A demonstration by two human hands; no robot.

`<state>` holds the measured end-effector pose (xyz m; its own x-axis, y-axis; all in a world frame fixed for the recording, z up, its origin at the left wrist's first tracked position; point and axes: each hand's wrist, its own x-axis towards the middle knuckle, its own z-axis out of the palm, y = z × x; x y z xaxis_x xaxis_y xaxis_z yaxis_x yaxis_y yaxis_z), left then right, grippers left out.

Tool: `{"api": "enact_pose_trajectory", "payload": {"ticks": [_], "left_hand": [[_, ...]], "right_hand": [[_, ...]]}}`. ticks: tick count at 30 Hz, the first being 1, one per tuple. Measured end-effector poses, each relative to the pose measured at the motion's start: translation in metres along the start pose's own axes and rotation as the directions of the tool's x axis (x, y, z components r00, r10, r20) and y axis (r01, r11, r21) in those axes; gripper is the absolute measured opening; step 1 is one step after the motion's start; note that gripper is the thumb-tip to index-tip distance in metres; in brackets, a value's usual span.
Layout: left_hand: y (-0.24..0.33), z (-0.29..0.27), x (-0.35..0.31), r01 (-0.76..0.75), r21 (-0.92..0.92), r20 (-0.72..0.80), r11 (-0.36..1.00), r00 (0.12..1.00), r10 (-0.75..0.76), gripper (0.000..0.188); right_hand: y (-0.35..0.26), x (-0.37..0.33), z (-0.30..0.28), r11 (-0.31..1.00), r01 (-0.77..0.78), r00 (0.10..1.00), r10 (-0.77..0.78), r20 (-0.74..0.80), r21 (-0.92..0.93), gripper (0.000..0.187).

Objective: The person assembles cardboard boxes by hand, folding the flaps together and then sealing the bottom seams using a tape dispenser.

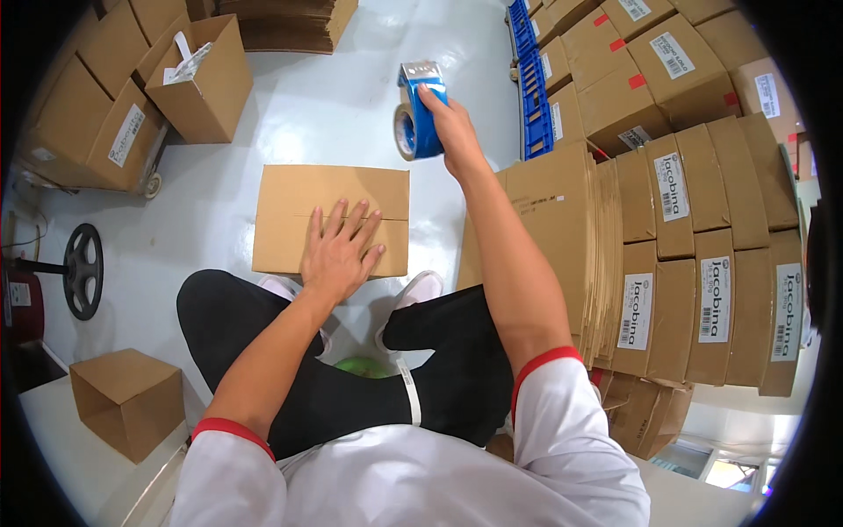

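A brown cardboard box (285,198) stands on the floor in front of my knees, its top flaps folded down so that they meet at a seam across the middle. My left hand (338,250) lies flat on that top, fingers spread, across the seam. Beyond the box and to its right, my right hand (448,127) grips a blue tape dispenser (427,132) and holds it up clear of the box. A roll of tape (405,132) sits on the dispenser's left side, and its metal end points away from me.
Flattened cardboard sheets (549,228) stand at my right, beside stacked labelled cartons (672,189). A blue plastic pallet (533,92) lies under the far cartons. At far left are an open box (206,92) and a wheeled cart (151,183). A black handwheel (83,270) and another open box (127,400) are nearer.
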<state>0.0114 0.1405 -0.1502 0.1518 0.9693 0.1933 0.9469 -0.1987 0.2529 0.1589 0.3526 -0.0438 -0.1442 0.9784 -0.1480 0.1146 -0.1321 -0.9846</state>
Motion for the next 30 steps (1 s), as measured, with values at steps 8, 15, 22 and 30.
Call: {"api": "enact_pose_trajectory", "payload": {"ticks": [8,15,22,30], "left_hand": [[0.008,0.0,-0.002,-0.016,-0.022,0.019,1.0,1.0,0.017,0.056],[0.003,-0.002,-0.003,-0.024,-0.022,0.019,0.999,1.0,0.024,0.056],[0.004,-0.001,-0.001,-0.008,-0.033,0.003,0.999,1.0,0.009,0.058],[0.0,0.005,0.001,0.009,-0.017,0.003,1.0,1.0,-0.009,0.059]], "right_hand": [[0.084,0.034,0.019,0.994,-0.093,0.991,0.086,-0.1,-0.065,0.052],[0.095,0.006,-0.029,0.909,-0.091,0.953,0.197,-0.229,0.406,0.05],[0.141,-0.04,-0.095,0.774,-0.2,0.838,0.453,-0.306,0.6,0.059],[0.11,-0.047,-0.049,0.919,-0.241,0.905,0.328,-0.269,0.311,0.059]]}}
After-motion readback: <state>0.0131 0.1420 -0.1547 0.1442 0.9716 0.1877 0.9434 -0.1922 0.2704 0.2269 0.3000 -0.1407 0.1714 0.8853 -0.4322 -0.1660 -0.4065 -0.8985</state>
